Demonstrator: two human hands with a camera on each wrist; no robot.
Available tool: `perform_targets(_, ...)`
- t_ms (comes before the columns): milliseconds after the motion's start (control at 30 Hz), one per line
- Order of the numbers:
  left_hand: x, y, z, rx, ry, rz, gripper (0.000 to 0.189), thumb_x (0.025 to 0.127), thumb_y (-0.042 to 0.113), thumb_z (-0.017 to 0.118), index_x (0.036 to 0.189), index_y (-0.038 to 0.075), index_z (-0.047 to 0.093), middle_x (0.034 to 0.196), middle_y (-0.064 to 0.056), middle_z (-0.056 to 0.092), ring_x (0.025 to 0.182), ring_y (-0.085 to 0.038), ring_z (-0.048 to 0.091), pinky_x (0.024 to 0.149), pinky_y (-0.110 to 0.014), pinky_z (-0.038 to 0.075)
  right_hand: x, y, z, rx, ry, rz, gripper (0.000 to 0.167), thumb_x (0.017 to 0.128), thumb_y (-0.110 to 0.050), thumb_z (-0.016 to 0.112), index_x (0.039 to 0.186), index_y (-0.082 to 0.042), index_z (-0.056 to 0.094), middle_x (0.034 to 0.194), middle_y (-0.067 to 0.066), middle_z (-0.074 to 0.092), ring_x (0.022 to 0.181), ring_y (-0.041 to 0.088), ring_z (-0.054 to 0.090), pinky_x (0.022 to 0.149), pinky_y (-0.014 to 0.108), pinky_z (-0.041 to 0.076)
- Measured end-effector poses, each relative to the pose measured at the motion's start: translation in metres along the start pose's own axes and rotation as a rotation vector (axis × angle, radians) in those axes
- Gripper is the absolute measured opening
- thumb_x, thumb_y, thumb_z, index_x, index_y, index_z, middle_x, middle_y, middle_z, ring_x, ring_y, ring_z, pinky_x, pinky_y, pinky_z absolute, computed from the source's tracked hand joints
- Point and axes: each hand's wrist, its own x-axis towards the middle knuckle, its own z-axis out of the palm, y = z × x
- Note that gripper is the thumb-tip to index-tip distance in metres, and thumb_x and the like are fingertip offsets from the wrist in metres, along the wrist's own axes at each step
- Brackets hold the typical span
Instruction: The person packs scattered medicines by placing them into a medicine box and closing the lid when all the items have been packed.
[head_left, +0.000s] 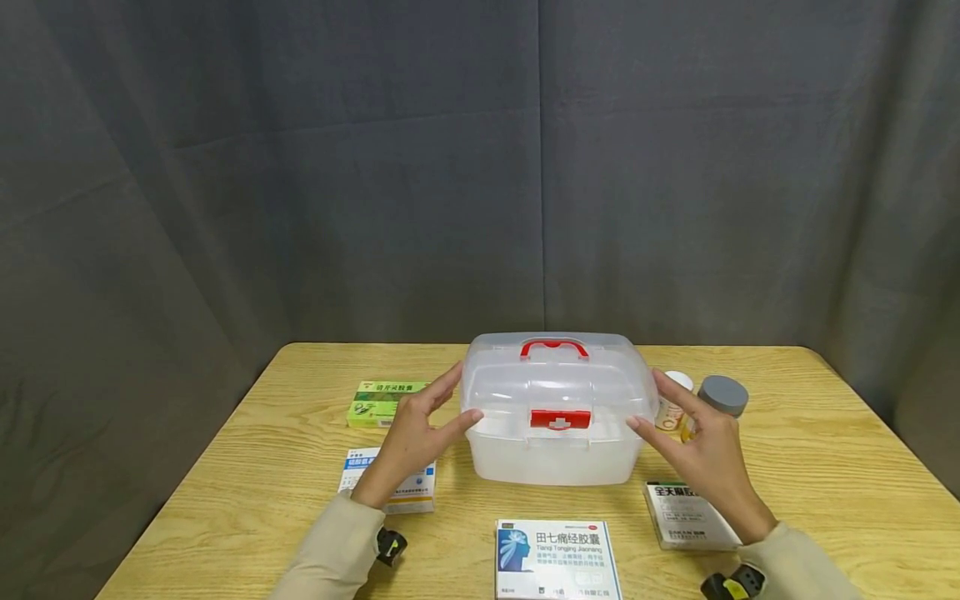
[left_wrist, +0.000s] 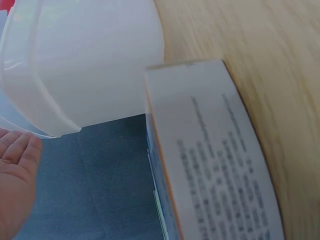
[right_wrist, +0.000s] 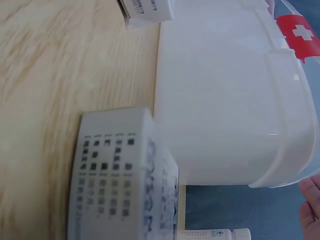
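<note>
A translucent white first-aid box [head_left: 555,462] stands between my two hands, with its lid closed, a red handle [head_left: 555,343] on top and a red latch [head_left: 560,419] with a white cross in front. My left hand [head_left: 420,429] is at its left end, thumb over the front corner and fingers along the side. At the right end my right hand [head_left: 705,446] mirrors this, thumb tip at the front corner. Both hands have fairly straight fingers. In the left wrist view, fingertips [left_wrist: 33,147] lie right at the lid's rim.
Left of the box lie a green medicine box [head_left: 367,408] and a white-and-blue one [head_left: 416,497]. Another medicine box [head_left: 555,558] lies in front, and a white one [head_left: 686,521] at right. A white bottle [head_left: 678,381] and a grey-capped jar [head_left: 723,393] stand behind my right hand.
</note>
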Motion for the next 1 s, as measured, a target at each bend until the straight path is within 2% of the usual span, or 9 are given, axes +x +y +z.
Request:
perform_targets(133, 0.002, 0.002, 0.001, -0.021, 0.022, -0.023, 0.065, 0.089, 0.022, 0.074, 0.146, 0.008, 0.045, 0.145, -0.010, 0.044, 0.129, -0.021, 0.046, 0.098, -0.034, 0.043, 0.002, -0.001, 0.001, 0.035, 0.015, -0.024, 0.066, 0.069, 0.000, 0.086, 0.130, -0.003, 0.062, 0.123, 0.014, 0.063, 0.113, -0.006, 0.052, 0.095, 0.010, 0.036)
perform_targets(300, 0.003, 0.002, 0.002, -0.043, 0.040, -0.052, 0.064, 0.088, 0.022, 0.074, 0.144, 0.009, 0.047, 0.144, -0.005, 0.046, 0.127, -0.019, 0.048, 0.097, -0.035, 0.044, 0.004, -0.003, 0.001, 0.058, 0.028, -0.020, 0.066, 0.067, 0.004, 0.085, 0.129, -0.001, 0.062, 0.122, 0.017, 0.063, 0.114, -0.007, 0.050, 0.095, 0.010, 0.036)
perform_targets(400, 0.005, 0.021, -0.002, -0.044, 0.038, -0.102, 0.061, 0.089, 0.018, 0.073, 0.143, 0.004, 0.047, 0.143, -0.009, 0.047, 0.126, -0.022, 0.049, 0.097, -0.034, 0.045, 0.005, -0.004, 0.001, 0.071, 0.033, -0.003, 0.065, 0.067, 0.005, 0.085, 0.128, -0.001, 0.062, 0.123, 0.017, 0.063, 0.114, -0.008, 0.050, 0.096, 0.010, 0.035)
perform_targets(500, 0.007, 0.025, -0.002, -0.054, 0.050, -0.122, 0.059, 0.089, 0.012, 0.072, 0.141, -0.001, 0.048, 0.141, -0.014, 0.048, 0.125, -0.027, 0.049, 0.097, -0.037, 0.044, 0.007, -0.005, 0.002, 0.079, 0.040, 0.002, 0.064, 0.069, 0.005, 0.084, 0.128, 0.000, 0.062, 0.123, 0.017, 0.063, 0.114, -0.007, 0.051, 0.096, 0.010, 0.036)
perform_targets(533, 0.008, 0.025, -0.001, -0.061, 0.057, -0.121, 0.059, 0.088, 0.010, 0.072, 0.140, -0.003, 0.048, 0.140, -0.016, 0.048, 0.125, -0.028, 0.049, 0.097, -0.038, 0.044, 0.007, -0.005, 0.001, 0.081, 0.042, 0.006, 0.063, 0.069, 0.004, 0.084, 0.128, -0.001, 0.062, 0.123, 0.016, 0.063, 0.114, -0.006, 0.051, 0.097, 0.011, 0.036)
perform_targets(633, 0.009, 0.008, 0.005, -0.081, 0.086, -0.108, 0.058, 0.088, 0.011, 0.073, 0.140, 0.001, 0.049, 0.139, -0.013, 0.049, 0.125, -0.026, 0.050, 0.098, -0.039, 0.044, 0.008, -0.006, 0.001, 0.084, 0.050, 0.026, 0.062, 0.071, 0.004, 0.084, 0.129, -0.002, 0.062, 0.123, 0.016, 0.063, 0.116, -0.005, 0.050, 0.097, 0.011, 0.036)
perform_targets(767, 0.011, 0.008, 0.005, -0.100, 0.105, -0.117, 0.056, 0.088, 0.014, 0.073, 0.139, 0.004, 0.052, 0.140, -0.010, 0.050, 0.124, -0.022, 0.051, 0.098, -0.035, 0.045, 0.010, -0.006, 0.002, 0.100, 0.063, 0.049, 0.061, 0.071, 0.004, 0.083, 0.129, -0.003, 0.063, 0.123, 0.015, 0.063, 0.116, -0.004, 0.051, 0.096, 0.012, 0.037)
perform_targets(1000, 0.015, 0.010, 0.002, -0.089, 0.120, -0.111, 0.053, 0.089, 0.021, 0.073, 0.137, 0.006, 0.055, 0.137, -0.008, 0.053, 0.122, -0.020, 0.054, 0.095, -0.031, 0.046, 0.014, -0.011, 0.004, 0.106, 0.089, 0.034, 0.058, 0.073, 0.003, 0.082, 0.127, -0.002, 0.064, 0.121, 0.014, 0.064, 0.115, -0.004, 0.053, 0.095, 0.012, 0.038)
